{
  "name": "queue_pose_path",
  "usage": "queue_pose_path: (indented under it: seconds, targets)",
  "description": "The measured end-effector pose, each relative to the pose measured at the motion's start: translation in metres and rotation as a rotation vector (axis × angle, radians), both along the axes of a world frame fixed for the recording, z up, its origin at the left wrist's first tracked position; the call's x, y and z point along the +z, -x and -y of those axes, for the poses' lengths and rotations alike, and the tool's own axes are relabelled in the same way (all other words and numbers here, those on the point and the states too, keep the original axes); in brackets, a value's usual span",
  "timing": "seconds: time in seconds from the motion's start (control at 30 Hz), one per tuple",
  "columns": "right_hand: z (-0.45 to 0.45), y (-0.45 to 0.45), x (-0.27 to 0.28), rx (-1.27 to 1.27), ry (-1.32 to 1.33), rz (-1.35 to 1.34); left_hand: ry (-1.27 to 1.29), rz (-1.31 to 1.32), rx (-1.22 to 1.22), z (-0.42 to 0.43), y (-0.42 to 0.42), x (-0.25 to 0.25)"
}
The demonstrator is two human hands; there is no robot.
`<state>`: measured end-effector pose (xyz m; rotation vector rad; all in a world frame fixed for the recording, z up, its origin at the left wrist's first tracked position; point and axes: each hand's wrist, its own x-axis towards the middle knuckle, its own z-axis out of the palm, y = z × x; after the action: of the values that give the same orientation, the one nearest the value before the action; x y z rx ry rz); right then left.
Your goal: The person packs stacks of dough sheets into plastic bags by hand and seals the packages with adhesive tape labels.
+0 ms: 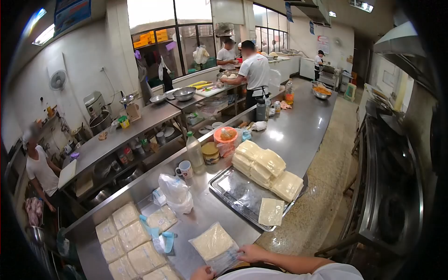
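A clear plastic bag (pixel 227 259) with a stack of square, pale dough wrappers (pixel 212 241) in it lies on the steel table in front of me. My right hand (pixel 252 253) pinches the bag's right side near its loose end. At the lower left corner of the bag, my left hand (pixel 202 273) has its fingers closed on the plastic, partly cut off by the frame's edge. To the right, a metal tray (pixel 233 189) carries piled stacks of pale square wrappers (pixel 261 163) and one separate stack (pixel 271 212) at its near corner.
Several filled bags (pixel 133 235) lie in rows at left, with blue-and-white packaging (pixel 163 241) among them. A white plastic bag (pixel 176 193), mug (pixel 185 169), bottle (pixel 194 154) and tub (pixel 210 153) stand behind. Co-workers (pixel 255 70) stand at other tables.
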<state>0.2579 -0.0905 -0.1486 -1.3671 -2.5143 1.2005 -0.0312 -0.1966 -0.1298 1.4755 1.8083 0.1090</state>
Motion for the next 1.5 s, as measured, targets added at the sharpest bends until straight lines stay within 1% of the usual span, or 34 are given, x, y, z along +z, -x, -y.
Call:
queue_pose_path:
  seconds: [0.03,0.07,0.1,0.13,0.17,0.23,0.27,0.37,0.43,0.47,0.5,0.53,0.57,0.63,0.67,0.7,0.73,0.77,0.8,0.83,0.87,0.9,0.97,1.07,1.1,1.17,1.2,1.23,1.27,1.3,1.4,1.5]
  targets:
    - [-0.007,0.007,0.007,-0.037,-0.044,-0.034,-0.215,-0.035,-0.043,-0.015,-0.007,0.005]
    - [-0.013,0.021,0.007,-0.025,-0.171,-0.105,-0.426,-0.073,-0.085,-0.030,-0.010,-0.001]
    - [-0.029,0.036,0.006,-0.014,-0.307,-0.176,-0.528,-0.051,-0.110,-0.055,-0.014,-0.009]
    - [-0.043,0.054,0.003,0.036,-0.369,-0.222,-0.623,-0.030,-0.138,-0.071,-0.016,-0.020]
    - [-0.054,0.067,-0.003,0.089,-0.432,-0.269,-0.587,-0.121,-0.148,-0.080,-0.018,-0.033]
    - [-0.063,0.075,-0.020,0.113,-0.509,0.000,-0.527,-0.302,-0.169,-0.096,-0.021,-0.046]
    - [-0.066,0.076,-0.028,0.121,-0.546,0.136,-0.492,-0.281,-0.153,-0.095,-0.021,-0.050]
    - [-0.063,0.067,-0.017,0.064,-0.566,0.233,-0.410,-0.251,-0.082,-0.098,-0.009,-0.044]
    - [-0.063,0.058,-0.039,-0.025,-0.566,0.170,-0.347,-0.250,0.019,-0.076,-0.005,-0.040]
    - [-0.062,0.053,-0.053,-0.068,-0.565,0.139,-0.319,-0.188,0.108,-0.063,-0.004,-0.034]
    - [-0.058,0.048,-0.052,-0.177,-0.460,0.088,-0.299,-0.127,0.202,-0.055,-0.004,-0.024]
    - [-0.045,0.044,-0.041,-0.285,-0.349,0.039,-0.276,-0.066,0.294,-0.049,-0.003,-0.020]
    - [-0.035,0.040,-0.033,-0.392,-0.228,-0.006,-0.196,-0.020,0.322,-0.047,-0.002,-0.030]
    - [-0.033,0.034,-0.022,-0.505,0.169,0.003,-0.008,0.071,0.400,-0.030,-0.003,-0.069]
    - [-0.021,0.032,-0.022,-0.549,0.395,0.025,0.007,0.165,0.357,-0.022,-0.008,-0.061]
    - [-0.019,0.028,-0.040,-0.562,0.501,-0.033,0.127,0.126,0.317,-0.022,-0.017,-0.036]
    - [-0.017,0.027,-0.062,-0.633,0.620,-0.061,0.094,0.124,0.269,-0.015,-0.015,-0.072]
    - [-0.016,0.027,-0.043,-0.612,0.686,-0.059,0.064,0.125,0.183,-0.007,-0.011,-0.095]
    - [-0.014,0.028,-0.048,-0.648,0.705,-0.133,0.097,0.269,0.290,0.005,-0.014,-0.084]
    - [-0.016,0.021,-0.049,-0.586,0.760,-0.141,0.099,0.412,0.392,0.005,-0.016,-0.074]
    - [-0.017,0.018,-0.046,-0.556,0.807,-0.196,0.195,0.730,0.592,0.012,-0.012,-0.092]
    - [-0.020,0.017,-0.042,-0.596,0.992,-0.283,0.277,1.051,0.787,0.012,-0.009,-0.110]
    - [-0.019,0.030,-0.004,-0.769,1.253,-0.710,0.117,1.025,0.633,0.007,-0.015,-0.095]
    - [-0.043,0.048,-0.018,-0.964,1.319,-0.956,-0.124,0.980,0.373,-0.015,-0.031,-0.044]
    - [-0.047,0.050,-0.026,-0.879,1.143,-0.831,-0.211,0.964,0.280,-0.022,-0.036,-0.035]
    - [-0.054,0.054,-0.038,-0.705,0.777,-0.587,-0.503,0.403,-0.251,-0.037,-0.044,-0.025]
    - [-0.057,0.055,-0.036,-0.572,0.374,-0.271,-0.571,0.159,-0.324,-0.045,-0.046,-0.033]
    - [-0.055,0.057,-0.046,-0.513,0.061,-0.177,-0.638,-0.088,-0.386,-0.047,-0.050,-0.044]
    - [-0.055,0.060,-0.066,-0.448,-0.252,-0.076,-0.637,-0.179,-0.456,-0.050,-0.048,-0.047]
    - [-0.056,0.062,-0.078,-0.377,-0.557,0.032,-0.659,-0.185,-0.427,-0.049,-0.050,-0.043]
    - [-0.055,0.069,-0.073,-0.482,-0.392,-0.041,-0.668,-0.188,-0.377,-0.051,-0.053,-0.042]
    - [-0.066,0.072,-0.037,-0.556,0.319,-0.013,-0.636,-0.225,-0.338,-0.052,-0.056,-0.036]
